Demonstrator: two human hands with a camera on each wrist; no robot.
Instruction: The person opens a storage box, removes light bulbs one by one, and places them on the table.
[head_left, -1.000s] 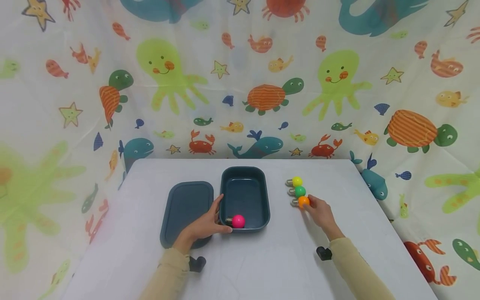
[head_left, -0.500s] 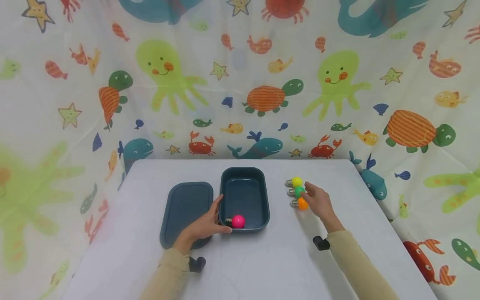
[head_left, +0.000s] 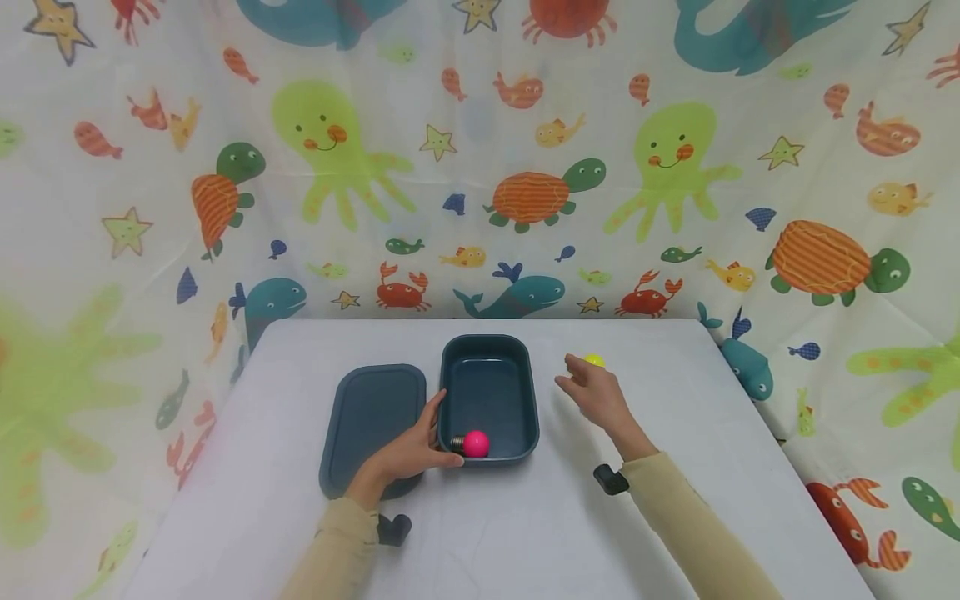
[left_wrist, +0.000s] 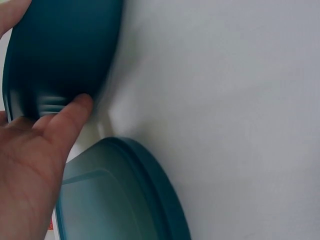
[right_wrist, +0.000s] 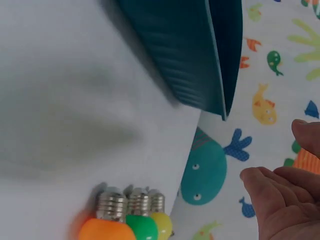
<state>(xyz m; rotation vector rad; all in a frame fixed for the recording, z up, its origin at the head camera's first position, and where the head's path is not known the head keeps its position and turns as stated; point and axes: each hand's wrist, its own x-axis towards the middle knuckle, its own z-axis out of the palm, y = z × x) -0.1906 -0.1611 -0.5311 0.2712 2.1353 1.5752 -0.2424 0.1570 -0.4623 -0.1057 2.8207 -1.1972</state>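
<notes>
My left hand [head_left: 412,450] holds the dark blue plastic box [head_left: 495,392] at its near left corner, thumb over the near rim and fingers along the left wall. A pink light bulb [head_left: 476,444] lies inside the box at the near end. Between the box and the loose bulbs, my right hand [head_left: 598,402] hovers over the table with nothing in its fingers. Beneath it in the right wrist view lie an orange bulb [right_wrist: 106,230], a green bulb [right_wrist: 142,228] and a yellow bulb [right_wrist: 162,226] in a row. Only the yellow one shows past the hand in the head view.
A matching blue lid [head_left: 378,417] lies flat just left of the box, partly under my left forearm. The white table [head_left: 487,533] ends at a curtain [head_left: 480,125] printed with sea animals, behind and at both sides.
My right hand has let go of the orange bulb, lifted and moved left toward the box, now covering the green and orange bulbs in the head view. My left hand stays on the box.
</notes>
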